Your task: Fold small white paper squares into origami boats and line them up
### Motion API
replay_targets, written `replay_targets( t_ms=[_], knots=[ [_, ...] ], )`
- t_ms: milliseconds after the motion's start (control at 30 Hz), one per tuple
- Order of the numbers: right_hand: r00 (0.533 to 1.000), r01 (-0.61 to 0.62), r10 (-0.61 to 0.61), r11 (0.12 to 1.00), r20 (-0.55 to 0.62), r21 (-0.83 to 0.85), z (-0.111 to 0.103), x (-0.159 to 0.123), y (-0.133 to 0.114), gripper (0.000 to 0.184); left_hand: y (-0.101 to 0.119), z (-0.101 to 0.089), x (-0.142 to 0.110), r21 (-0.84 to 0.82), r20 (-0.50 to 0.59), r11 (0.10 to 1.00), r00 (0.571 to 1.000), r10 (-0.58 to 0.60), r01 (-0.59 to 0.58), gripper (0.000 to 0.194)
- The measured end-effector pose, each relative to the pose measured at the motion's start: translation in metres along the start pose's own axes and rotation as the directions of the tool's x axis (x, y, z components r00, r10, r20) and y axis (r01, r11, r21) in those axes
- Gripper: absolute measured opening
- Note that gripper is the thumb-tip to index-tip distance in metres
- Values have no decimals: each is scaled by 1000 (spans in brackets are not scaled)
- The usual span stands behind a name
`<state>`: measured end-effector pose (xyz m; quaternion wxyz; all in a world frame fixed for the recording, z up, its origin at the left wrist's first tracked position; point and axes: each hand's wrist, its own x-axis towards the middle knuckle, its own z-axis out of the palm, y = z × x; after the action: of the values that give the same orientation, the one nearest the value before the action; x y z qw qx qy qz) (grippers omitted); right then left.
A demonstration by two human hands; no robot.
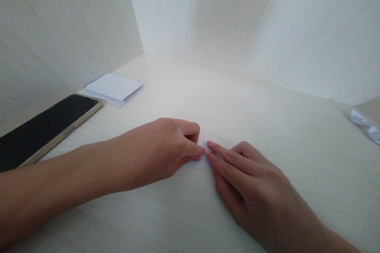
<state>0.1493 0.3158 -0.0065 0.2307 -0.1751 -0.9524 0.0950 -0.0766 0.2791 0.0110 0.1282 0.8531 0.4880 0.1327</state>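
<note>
A: Quick Q: how far along is it?

B: Partway, I'd say. Small paper (194, 164) is mid-worktop (237, 106), betw. L hand (169, 146) & R hand (252, 182). One bit of it stands up betw. the fingertips, so prob. a fold in hand & not pressed flat yet. Both hands are on it, so not finished imo.

A: What's done, what's left?

B: Hard to say; most of it's hidden under fingers. Some creasing looks done; the raised bit prob. needs flattening. Can't tell how many folds remain.

A: Hands?

B: L: thumb & fingers look clamped on the paper's L side. R: two fingertips laid on its R side, close together; thumb's tucked below, so can't tell if it's pinching.

A: Counts pls.

B: Hands, 2. Small paper, 1. Phone (50, 130), 1, dark screen up, far L by the L forearm. Paper pile (115, 85), 1, just beyond the phone near the side wall (59, 19); min. 2 layers, exact no. unclear. Clear packet (364, 125), 1, at R edge, w/ approx. 2 white bits (357, 118) inside, blurry.
</note>
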Motion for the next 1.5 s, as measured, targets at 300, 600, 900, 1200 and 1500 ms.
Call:
replay_targets(
  t_ms=[300, 600, 900, 1200, 1500],
  knots=[
    [1000, 12, -12, 1000, -26, -22, 2, 4, 0, 26, 1, 0, -2, 92, 97, 996, 995, 4, -13, 23],
    [971, -154, 185, 968, -152, 197, 3, 3, 1, 19, 5, -4, -4, 82, 126, 996, 992, -32, 22, 23],
    [951, -230, 273, 939, -147, 257, 5, 7, -1, 18, 14, -8, 2, -75, 142, 966, 961, -236, 248, 35],
    [956, -216, 257, 943, -142, 251, 3, 9, 0, 20, 14, -2, -5, 134, 111, 990, 992, -52, 36, 22],
    [960, -204, 241, 952, -145, 230, 1, 9, 1, 20, 15, 3, -17, 353, 143, 903, 968, 206, -244, 20]
  ],
)
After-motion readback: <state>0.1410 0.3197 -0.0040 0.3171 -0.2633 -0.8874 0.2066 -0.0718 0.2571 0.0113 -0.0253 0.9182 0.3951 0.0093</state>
